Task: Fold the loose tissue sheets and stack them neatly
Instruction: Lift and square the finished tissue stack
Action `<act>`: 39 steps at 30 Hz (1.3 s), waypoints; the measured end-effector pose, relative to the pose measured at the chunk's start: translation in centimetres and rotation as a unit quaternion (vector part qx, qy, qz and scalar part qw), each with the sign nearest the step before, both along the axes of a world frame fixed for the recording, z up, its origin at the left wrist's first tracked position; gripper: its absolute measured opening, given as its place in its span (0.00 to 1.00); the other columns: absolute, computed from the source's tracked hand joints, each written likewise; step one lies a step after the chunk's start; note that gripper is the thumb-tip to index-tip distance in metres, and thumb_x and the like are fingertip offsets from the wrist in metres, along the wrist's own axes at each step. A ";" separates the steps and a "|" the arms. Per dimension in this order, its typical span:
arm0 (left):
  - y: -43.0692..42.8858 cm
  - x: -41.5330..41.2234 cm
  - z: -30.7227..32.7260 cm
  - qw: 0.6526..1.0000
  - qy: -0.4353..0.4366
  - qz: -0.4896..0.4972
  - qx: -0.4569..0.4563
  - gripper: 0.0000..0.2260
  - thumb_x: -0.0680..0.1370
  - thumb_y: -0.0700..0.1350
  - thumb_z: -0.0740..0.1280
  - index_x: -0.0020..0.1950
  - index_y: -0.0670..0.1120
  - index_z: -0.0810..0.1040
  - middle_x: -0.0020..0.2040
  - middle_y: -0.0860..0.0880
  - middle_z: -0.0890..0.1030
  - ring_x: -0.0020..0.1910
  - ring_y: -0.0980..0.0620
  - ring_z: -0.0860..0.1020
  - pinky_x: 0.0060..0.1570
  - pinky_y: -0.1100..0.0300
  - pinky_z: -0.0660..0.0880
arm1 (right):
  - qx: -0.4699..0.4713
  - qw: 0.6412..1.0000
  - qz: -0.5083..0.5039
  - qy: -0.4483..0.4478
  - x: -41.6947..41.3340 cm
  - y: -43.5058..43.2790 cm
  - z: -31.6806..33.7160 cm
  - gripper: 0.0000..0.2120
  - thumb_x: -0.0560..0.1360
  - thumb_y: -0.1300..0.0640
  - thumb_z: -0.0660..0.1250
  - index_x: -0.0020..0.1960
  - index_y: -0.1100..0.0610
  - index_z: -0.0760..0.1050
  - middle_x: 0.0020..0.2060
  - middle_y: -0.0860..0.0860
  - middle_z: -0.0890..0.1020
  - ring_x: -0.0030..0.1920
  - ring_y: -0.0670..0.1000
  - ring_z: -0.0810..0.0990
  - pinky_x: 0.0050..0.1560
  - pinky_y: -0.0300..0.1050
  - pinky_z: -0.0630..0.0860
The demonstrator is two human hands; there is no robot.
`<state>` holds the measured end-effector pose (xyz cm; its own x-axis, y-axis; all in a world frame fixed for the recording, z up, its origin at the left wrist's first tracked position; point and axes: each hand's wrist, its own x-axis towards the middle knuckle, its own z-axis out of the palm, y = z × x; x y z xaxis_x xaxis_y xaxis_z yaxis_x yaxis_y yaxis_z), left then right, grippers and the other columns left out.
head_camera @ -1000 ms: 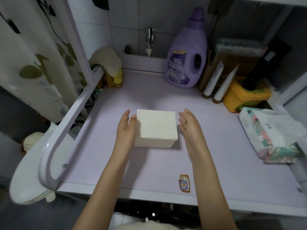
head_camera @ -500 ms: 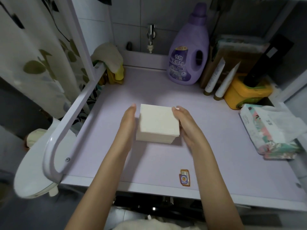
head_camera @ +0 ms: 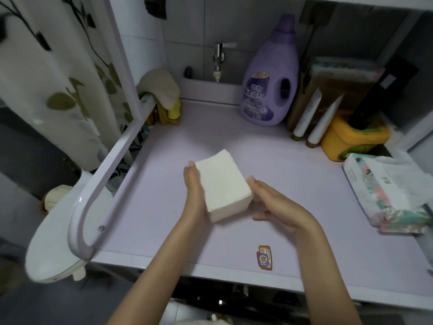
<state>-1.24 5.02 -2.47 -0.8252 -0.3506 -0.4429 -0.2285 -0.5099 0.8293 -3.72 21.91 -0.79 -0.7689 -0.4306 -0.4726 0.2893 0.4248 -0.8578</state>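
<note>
Unseen: tissue stack (head_camera: 222, 181) underside, tissue pack (head_camera: 386, 195) end.

Presses the left hand (head_camera: 194, 184), fingers straight and together, flat against the left side of the thick white stack of folded tissue sheets (head_camera: 225, 181). Cups the right hand (head_camera: 269, 200) round its near right corner (thumb up along the side, fingers curled underneath).

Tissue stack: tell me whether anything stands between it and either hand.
Nothing visible does. The left hand lies flat against the left side of the tissue stack, and the right hand holds its right near end, thumb against the edge. No other thing sits between hands and stack.
</note>
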 end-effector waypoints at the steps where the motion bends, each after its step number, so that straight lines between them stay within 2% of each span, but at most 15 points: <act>1: -0.4 0.0 0.3 0.999 0.020 -0.028 0.011 0.31 0.78 0.67 0.48 0.57 0.43 0.76 0.43 0.45 0.85 0.39 0.51 0.84 0.34 0.64 0.78 | 0.010 1.000 0.006 -0.010 0.3 0.1 0.3 0.35 0.70 0.28 0.52 0.70 0.46 0.68 0.64 0.45 0.76 0.64 0.47 0.75 0.62 0.48 0.74; 3: -1.1 0.1 0.4 0.998 0.038 -0.049 -0.009 0.26 0.82 0.60 0.44 0.55 0.45 0.76 0.40 0.50 0.85 0.35 0.55 0.83 0.35 0.67 0.77 | 0.003 0.999 -0.037 -0.007 0.1 0.0 0.5 0.36 0.73 0.30 0.48 0.73 0.49 0.65 0.68 0.49 0.73 0.68 0.50 0.72 0.66 0.50 0.71; 5: -1.8 0.7 0.6 0.998 0.060 -0.027 -0.016 0.28 0.83 0.59 0.45 0.76 0.42 0.60 0.66 0.47 0.75 0.57 0.49 0.78 0.61 0.58 0.72 | -0.065 0.991 -0.119 0.017 -0.4 -0.4 0.4 0.34 0.77 0.34 0.47 0.76 0.51 0.60 0.73 0.49 0.68 0.73 0.50 0.65 0.72 0.51 0.64; 6: -1.8 1.1 0.5 0.997 0.060 -0.028 -0.025 0.29 0.83 0.58 0.46 0.77 0.39 0.54 0.71 0.46 0.69 0.62 0.46 0.73 0.65 0.53 0.67 | -0.111 0.982 -0.153 0.023 -0.7 -0.7 0.3 0.33 0.78 0.35 0.47 0.77 0.52 0.58 0.74 0.48 0.65 0.75 0.49 0.62 0.74 0.51 0.61; 10: -0.7 1.0 0.1 0.995 0.066 -0.076 -0.026 0.21 0.84 0.54 0.47 0.60 0.44 0.75 0.51 0.48 0.82 0.42 0.55 0.83 0.38 0.66 0.78 | -0.168 0.976 -0.135 0.024 -0.7 -3.5 -0.1 0.31 0.79 0.35 0.51 0.78 0.49 0.57 0.75 0.44 0.63 0.75 0.46 0.61 0.75 0.49 0.57; 13: -0.2 0.4 0.2 0.989 0.063 -0.094 -0.092 0.18 0.84 0.52 0.50 0.66 0.45 0.72 0.60 0.45 0.79 0.54 0.51 0.80 0.43 0.64 0.76 | -0.149 0.984 -0.099 0.009 -0.3 -4.8 -0.1 0.35 0.77 0.35 0.58 0.79 0.48 0.53 0.74 0.40 0.62 0.70 0.42 0.66 0.69 0.41 0.63; 15: -0.4 0.2 0.4 0.991 0.060 -0.087 -0.083 0.16 0.84 0.49 0.52 0.66 0.45 0.71 0.60 0.45 0.79 0.53 0.49 0.79 0.44 0.61 0.76 | -0.125 0.986 -0.108 0.031 -0.3 -4.8 0.2 0.32 0.80 0.41 0.57 0.79 0.46 0.49 0.74 0.41 0.60 0.71 0.43 0.65 0.65 0.39 0.63; 19: -0.1 0.0 0.4 0.982 0.074 -0.102 -0.141 0.14 0.83 0.44 0.54 0.68 0.48 0.68 0.61 0.47 0.78 0.57 0.48 0.78 0.55 0.55 0.74 | -0.097 0.990 -0.093 0.039 -0.4 -5.1 0.1 0.28 0.83 0.46 0.54 0.79 0.44 0.46 0.76 0.42 0.59 0.73 0.47 0.65 0.73 0.47 0.62; 21: -0.1 -0.2 0.2 0.980 0.071 -0.103 -0.151 0.15 0.83 0.43 0.55 0.70 0.49 0.66 0.62 0.47 0.77 0.58 0.49 0.78 0.54 0.56 0.75 | -0.106 0.989 -0.097 0.026 -0.4 -5.1 -0.1 0.27 0.83 0.48 0.54 0.79 0.45 0.46 0.76 0.43 0.61 0.72 0.48 0.66 0.74 0.49 0.62; 24: -0.6 -0.6 0.2 0.980 0.061 -0.099 -0.163 0.19 0.83 0.45 0.56 0.74 0.49 0.63 0.66 0.47 0.75 0.58 0.49 0.77 0.48 0.61 0.74 | -0.115 0.986 -0.114 0.046 -0.5 -4.5 0.5 0.28 0.83 0.53 0.55 0.79 0.47 0.47 0.76 0.43 0.59 0.70 0.43 0.65 0.66 0.37 0.63; 26: -1.0 -0.5 0.2 0.978 0.064 -0.099 -0.174 0.18 0.83 0.43 0.55 0.73 0.48 0.64 0.64 0.47 0.76 0.54 0.52 0.78 0.44 0.65 0.74 | -0.083 0.978 -0.128 0.142 -0.7 -4.5 1.5 0.29 0.83 0.59 0.55 0.79 0.47 0.47 0.77 0.43 0.54 0.72 0.41 0.59 0.65 0.33 0.59; 28: -1.0 -0.1 0.3 0.973 0.076 -0.113 -0.189 0.17 0.83 0.40 0.55 0.71 0.47 0.66 0.62 0.46 0.77 0.51 0.54 0.79 0.43 0.68 0.75 | -0.003 0.953 -0.075 0.294 -0.9 -4.7 2.3 0.29 0.82 0.63 0.54 0.79 0.48 0.49 0.78 0.44 0.50 0.77 0.43 0.49 0.76 0.43 0.49; 31: -1.0 -0.3 -0.2 0.970 0.065 -0.111 -0.206 0.23 0.82 0.40 0.56 0.77 0.51 0.58 0.69 0.48 0.73 0.62 0.50 0.76 0.59 0.60 0.73 | 0.210 0.870 0.091 0.438 -0.7 -5.8 2.3 0.25 0.83 0.58 0.50 0.79 0.51 0.50 0.79 0.45 0.44 0.78 0.46 0.40 0.76 0.50 0.38; 34: -0.9 -0.5 -0.4 0.964 0.059 -0.120 -0.229 0.27 0.79 0.42 0.57 0.78 0.52 0.55 0.74 0.48 0.67 0.67 0.48 0.72 0.68 0.50 0.68 | 0.303 0.841 0.115 0.433 -0.7 -6.2 0.9 0.26 0.84 0.52 0.47 0.79 0.56 0.45 0.79 0.49 0.43 0.78 0.47 0.41 0.76 0.48 0.38; 39: -0.8 -0.4 -1.4 0.972 0.049 -0.114 -0.197 0.25 0.81 0.41 0.54 0.79 0.47 0.53 0.76 0.50 0.62 0.72 0.49 0.65 0.71 0.52 0.64 | 0.247 0.903 0.040 0.350 -0.5 -6.0 -1.2 0.30 0.84 0.48 0.49 0.79 0.58 0.41 0.79 0.51 0.41 0.78 0.49 0.41 0.75 0.45 0.43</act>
